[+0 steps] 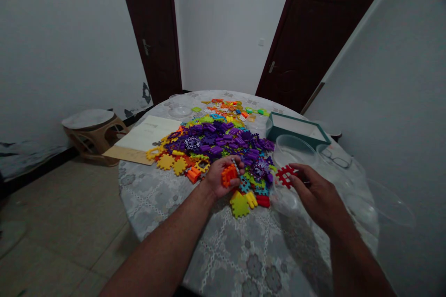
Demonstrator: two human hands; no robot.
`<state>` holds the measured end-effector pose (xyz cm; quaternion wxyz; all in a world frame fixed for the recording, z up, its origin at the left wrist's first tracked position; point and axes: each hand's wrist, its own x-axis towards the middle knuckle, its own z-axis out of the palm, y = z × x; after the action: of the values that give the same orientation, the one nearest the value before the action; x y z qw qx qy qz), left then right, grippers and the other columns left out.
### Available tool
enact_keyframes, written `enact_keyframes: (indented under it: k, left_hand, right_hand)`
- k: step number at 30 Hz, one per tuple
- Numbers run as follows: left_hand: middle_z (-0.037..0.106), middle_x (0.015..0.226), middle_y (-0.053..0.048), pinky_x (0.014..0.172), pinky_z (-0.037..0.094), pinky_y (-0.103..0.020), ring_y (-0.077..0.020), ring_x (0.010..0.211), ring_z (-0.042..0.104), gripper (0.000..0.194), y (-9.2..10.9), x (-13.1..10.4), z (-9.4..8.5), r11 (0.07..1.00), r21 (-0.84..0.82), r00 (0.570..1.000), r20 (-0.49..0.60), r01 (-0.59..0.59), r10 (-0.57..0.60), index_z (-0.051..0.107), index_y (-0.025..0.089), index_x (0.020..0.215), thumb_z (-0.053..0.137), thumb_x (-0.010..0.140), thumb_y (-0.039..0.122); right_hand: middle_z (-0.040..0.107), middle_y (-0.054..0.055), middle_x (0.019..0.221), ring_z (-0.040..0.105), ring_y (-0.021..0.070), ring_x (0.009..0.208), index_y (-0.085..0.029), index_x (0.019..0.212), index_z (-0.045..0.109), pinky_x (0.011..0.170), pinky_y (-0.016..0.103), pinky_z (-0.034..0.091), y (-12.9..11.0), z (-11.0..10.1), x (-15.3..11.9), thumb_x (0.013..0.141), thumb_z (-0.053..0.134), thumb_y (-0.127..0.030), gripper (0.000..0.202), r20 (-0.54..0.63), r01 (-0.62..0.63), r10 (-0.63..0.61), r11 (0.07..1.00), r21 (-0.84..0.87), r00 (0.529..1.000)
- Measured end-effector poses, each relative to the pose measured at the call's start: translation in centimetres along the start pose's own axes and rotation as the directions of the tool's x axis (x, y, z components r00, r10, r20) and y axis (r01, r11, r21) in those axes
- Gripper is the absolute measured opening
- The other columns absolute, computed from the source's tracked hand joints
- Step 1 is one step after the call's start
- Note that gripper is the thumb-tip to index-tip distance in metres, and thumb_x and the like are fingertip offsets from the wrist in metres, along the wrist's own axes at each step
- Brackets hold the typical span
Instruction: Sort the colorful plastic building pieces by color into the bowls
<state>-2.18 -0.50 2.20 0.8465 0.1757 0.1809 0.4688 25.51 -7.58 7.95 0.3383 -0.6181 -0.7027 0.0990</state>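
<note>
A large heap of plastic building pieces, mostly purple (226,139), covers the middle of the round table. At its near edge, my left hand (221,177) is turned palm up with its fingers curled round an orange block (228,175). Right of the heap, my right hand (315,190) pinches a red gear-shaped piece (285,177) between thumb and fingers, held above clear plastic containers. A yellow-green gear piece (240,205), yellow pieces (251,199) and a red block (263,201) lie just in front of my left hand.
A green-edged box (296,127) stands at the right back, near a clear round container (295,146) and eyeglasses (336,158). Paper (149,134) lies on cardboard (128,154) at the table's left edge. A wooden stool (94,134) stands on the floor beyond.
</note>
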Motion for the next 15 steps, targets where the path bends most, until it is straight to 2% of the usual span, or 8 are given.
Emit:
enact_keyframes:
  k: [3, 6, 9, 12, 15]
  left_hand:
    - [0.071, 0.085, -0.009, 0.033, 0.038, -0.015, -0.0167, 0.065, 0.069, 0.017, -0.1, 0.0, 0.3, 0.998, 0.055, 1.0, -0.011, -0.002, 0.003, 0.064, 0.015, 0.093, 0.065, 0.077, 0.009]
    - [0.076, 0.094, -0.012, 0.033, 0.039, -0.015, -0.017, 0.068, 0.072, 0.018, -0.2, -0.1, 0.5, 0.994, 0.108, 1.0, -0.005, -0.001, 0.002, 0.063, 0.016, 0.096, 0.066, 0.079, 0.008]
    - [0.079, 0.109, -0.015, 0.034, 0.04, -0.014, -0.0171, 0.072, 0.074, 0.019, -0.2, -0.2, 0.7, 0.988, 0.151, 1.0, 0.011, -0.001, 0.0, 0.063, 0.016, 0.098, 0.069, 0.081, 0.009]
    - [0.078, 0.12, -0.016, 0.034, 0.038, -0.013, -0.017, 0.074, 0.075, 0.02, -0.4, -0.2, 0.7, 0.982, 0.191, 1.0, 0.013, -0.018, 0.015, 0.063, 0.017, 0.098, 0.072, 0.082, 0.01]
    - [0.078, 0.12, -0.015, 0.034, 0.038, -0.013, -0.0123, 0.064, 0.069, 0.02, -0.5, -0.1, 0.7, 0.975, 0.221, 1.0, 0.005, -0.028, 0.027, 0.063, 0.017, 0.1, 0.073, 0.084, 0.012]
  right_hand:
    - [0.08, 0.01, 0.107, 0.076, 0.0261, 0.087, -0.024, 0.122, 0.073, 0.079, 0.04, 0.059, 2.2, 0.0, -0.8, 0.1, 0.056, -0.045, 0.035, -0.035, 0.021, -0.025, 0.995, -0.094, 0.999]
    - [0.078, 0.013, 0.114, 0.075, 0.0293, 0.096, -0.022, 0.12, 0.073, 0.089, 0.047, 0.06, 2.6, 0.4, -1.2, 0.1, 0.054, -0.044, 0.035, -0.144, 0.049, -0.07, 0.988, -0.149, 0.987]
    - [0.076, 0.014, 0.118, 0.073, 0.0306, 0.105, -0.022, 0.121, 0.072, 0.097, 0.051, 0.058, 1.1, 0.7, -1.4, 0.103, 0.051, -0.041, 0.033, -0.183, 0.095, -0.119, 0.986, -0.136, 0.976]
    - [0.075, 0.012, 0.117, 0.073, 0.0283, 0.104, -0.023, 0.122, 0.071, 0.098, 0.048, 0.059, -1.4, 1.3, -1.4, 0.106, 0.052, -0.037, 0.028, -0.114, 0.182, -0.187, 0.982, -0.05, 0.976]
    - [0.075, 0.012, 0.116, 0.073, 0.0271, 0.102, -0.023, 0.122, 0.071, 0.096, 0.046, 0.06, -3.6, 2.6, -1.2, 0.106, 0.054, -0.031, 0.025, -0.064, 0.265, -0.263, 0.964, 0.017, 0.963]
